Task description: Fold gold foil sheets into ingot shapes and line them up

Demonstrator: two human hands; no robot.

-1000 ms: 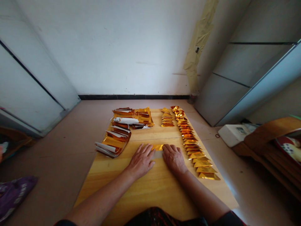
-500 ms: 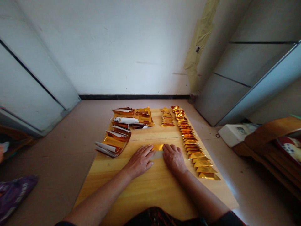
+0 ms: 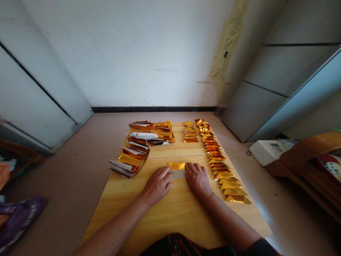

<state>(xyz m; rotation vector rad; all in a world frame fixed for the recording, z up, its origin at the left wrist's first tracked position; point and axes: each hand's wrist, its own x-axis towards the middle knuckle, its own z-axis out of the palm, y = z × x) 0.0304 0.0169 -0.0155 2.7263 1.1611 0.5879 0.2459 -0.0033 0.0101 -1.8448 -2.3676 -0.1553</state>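
Observation:
A strip of folded gold foil paper (image 3: 177, 166) lies across the wooden board in front of me. My left hand (image 3: 159, 182) rests flat at the strip's left end, its fingers stretched out and the fingertips at the near edge. On the right end, my right hand (image 3: 197, 177) presses down with bent fingers that cover that end. Pale paper backing shows just below the foil, between the hands. A column of folded gold foil pieces (image 3: 229, 184) runs down the right side, and a shorter stack of folded pieces (image 3: 190, 134) sits farther back.
Curled gold foil sheets (image 3: 133, 158) lie at the left of the wooden board (image 3: 170, 217), with more bundled foil sheets (image 3: 162, 131) behind them. A white box (image 3: 266, 152) stands on wooden furniture at the right. On the floor at the left is a purple bag (image 3: 22, 217).
My left hand has slid slightly left and down, uncovering more of the strip's left end. My right hand stays on the right end. The view has shifted a little.

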